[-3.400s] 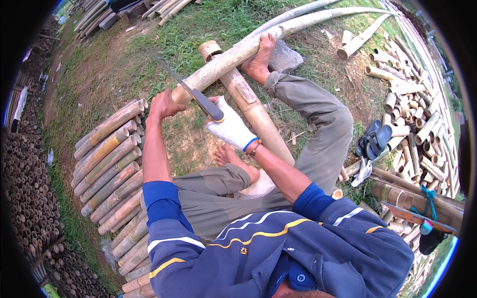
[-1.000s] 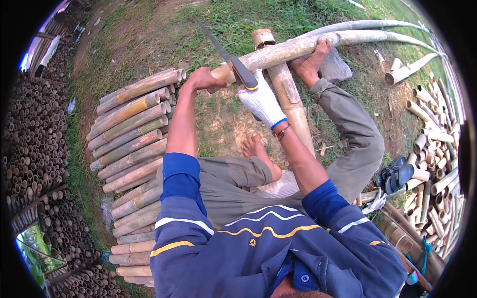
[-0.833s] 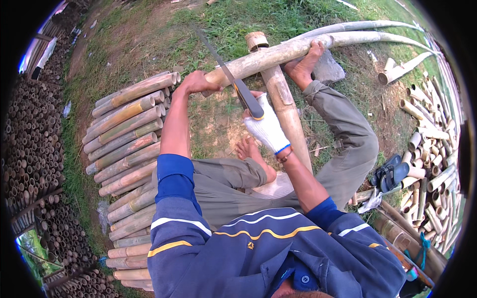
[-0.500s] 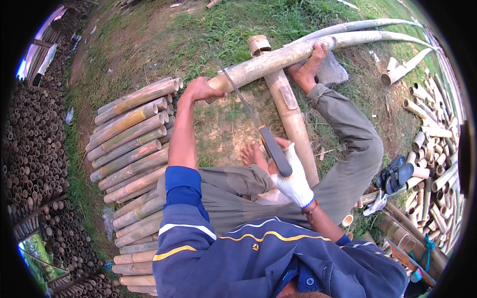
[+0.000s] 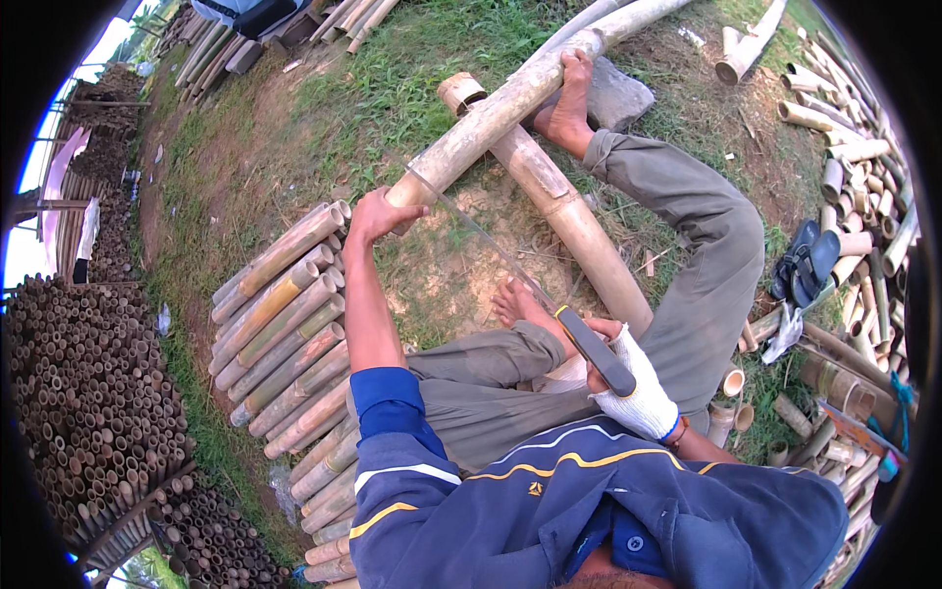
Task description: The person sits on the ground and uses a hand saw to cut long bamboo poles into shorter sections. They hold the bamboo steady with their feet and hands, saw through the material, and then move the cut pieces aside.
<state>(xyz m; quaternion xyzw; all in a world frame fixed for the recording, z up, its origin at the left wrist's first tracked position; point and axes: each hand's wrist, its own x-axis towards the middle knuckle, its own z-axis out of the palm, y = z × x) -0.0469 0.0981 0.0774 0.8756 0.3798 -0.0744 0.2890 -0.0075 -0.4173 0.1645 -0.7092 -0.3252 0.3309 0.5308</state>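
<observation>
While left hand (image 5: 373, 216) clasps bamboo pole (image 5: 502, 113), gloved right hand (image 5: 638, 385) grips saw (image 5: 597, 351), bamboo piles (image 5: 275, 332) flanking patchy grassy ground (image 5: 363, 113)

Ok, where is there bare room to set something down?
Mostly bare: the grassy ground beyond the left hand, between the stacked bamboo and the long pole. A smaller dirt patch lies between the left hand and the lower foot, but the saw in the right hand crosses above it. Crowded: the right side, with sandals and a bamboo pile.
</observation>
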